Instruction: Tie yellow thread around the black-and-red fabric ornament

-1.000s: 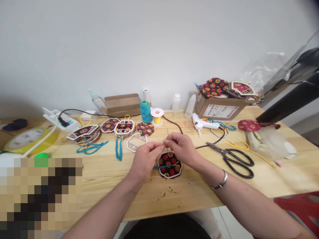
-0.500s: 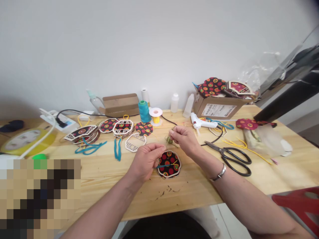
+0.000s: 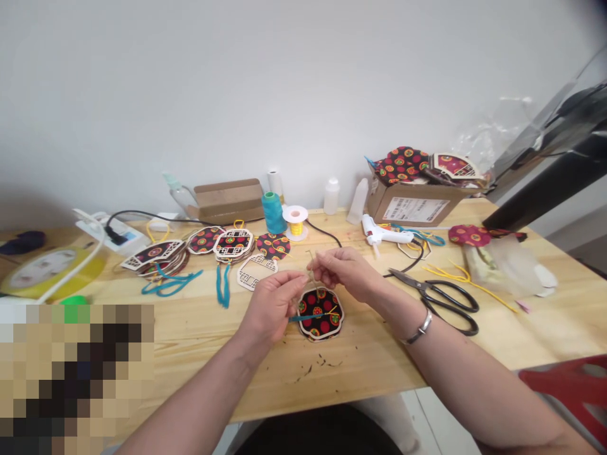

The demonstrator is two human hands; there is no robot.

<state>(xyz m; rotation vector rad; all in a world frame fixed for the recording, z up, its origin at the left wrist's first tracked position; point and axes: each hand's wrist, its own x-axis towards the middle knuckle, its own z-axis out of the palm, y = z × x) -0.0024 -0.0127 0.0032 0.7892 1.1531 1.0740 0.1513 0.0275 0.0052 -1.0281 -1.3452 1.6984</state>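
Note:
My left hand [image 3: 274, 302] is closed, thumb and forefinger pinched on a thin olive-green thread [image 3: 311, 276]. Almost touching those fingertips, my right hand [image 3: 340, 272] pinches the same thread, and a loose end sticks up above. Just below both hands, a scalloped ornament [image 3: 320, 328] lies flat on the table, dark patterned fabric within a pale wooden frame. Across its fabric runs a teal cord [image 3: 310, 317] with a yellow tip, reaching left under my left hand. Fingers partly hide where the thread is gripped.
Black scissors [image 3: 448, 300] and a white glue gun [image 3: 386, 234] lie to the right. Behind stand a teal thread cone [image 3: 274, 213], a yellow spool [image 3: 296, 227] and a cardboard box [image 3: 412, 205]. Finished ornaments [image 3: 233, 243] and a bare wooden frame [image 3: 244, 278] are left.
My right hand has moved left and slightly down, bringing its fingertips close to my left hand's. The olive-green thread has come along with it. The ornament has stayed in place.

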